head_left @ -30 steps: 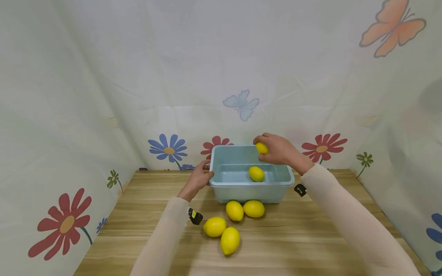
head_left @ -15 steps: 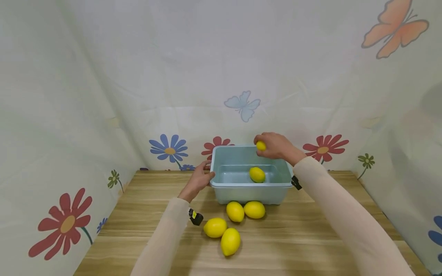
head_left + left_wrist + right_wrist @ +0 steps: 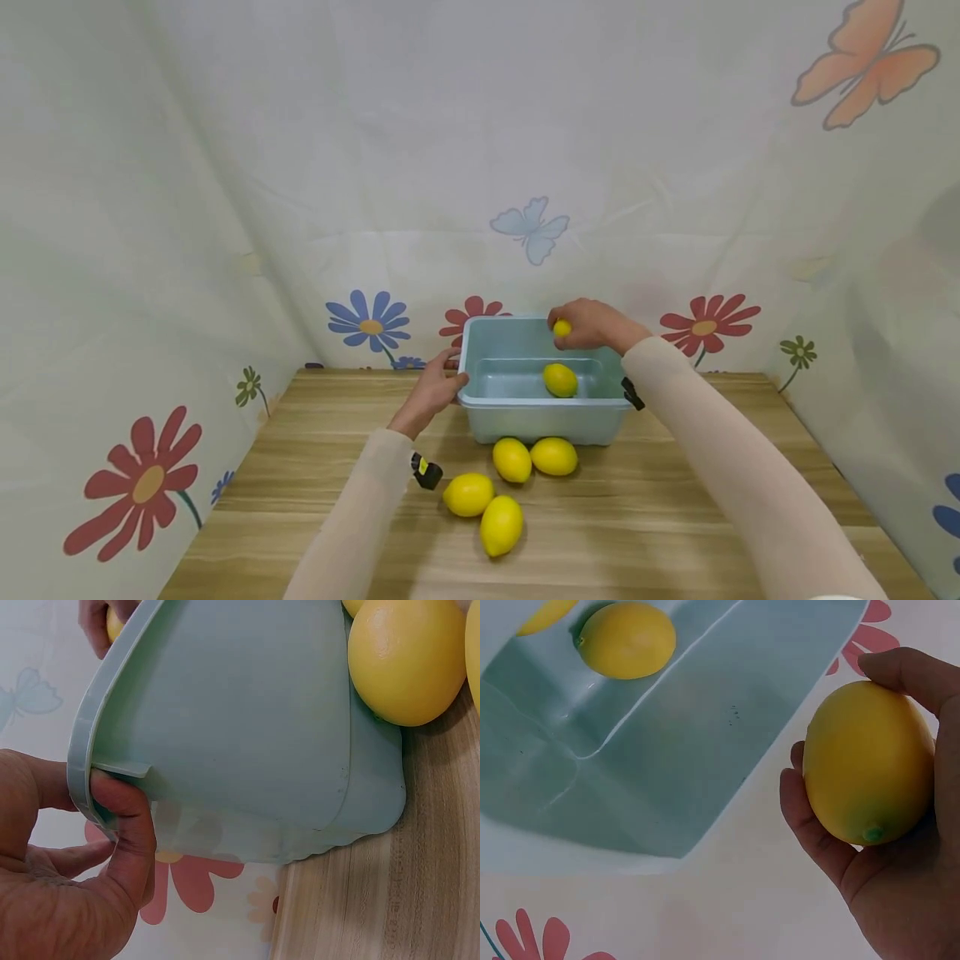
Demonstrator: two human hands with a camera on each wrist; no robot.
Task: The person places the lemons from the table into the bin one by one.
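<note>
Your right hand [image 3: 592,323] has its fingers clamped round the held lemon [image 3: 562,328], above the basin [image 3: 543,421]. Your left hand [image 3: 431,387] pinches the basin's left rim between its fingers. A second lemon [image 3: 560,380] takes up part of the basin's floor. Four more lemons [image 3: 554,457] crowd the bench [image 3: 637,517] before the basin, two just beside its wall; a flowered curtain [image 3: 420,167] rises behind the basin.

We've a tub [image 3: 543,422] on the table [image 3: 675,500], a lemon [image 3: 560,380] inside, 4 other lemons [image 3: 512,460] in front; our L hand [image 3: 432,387] at its L end, R hand [image 3: 596,323] nr back rim.
</note>
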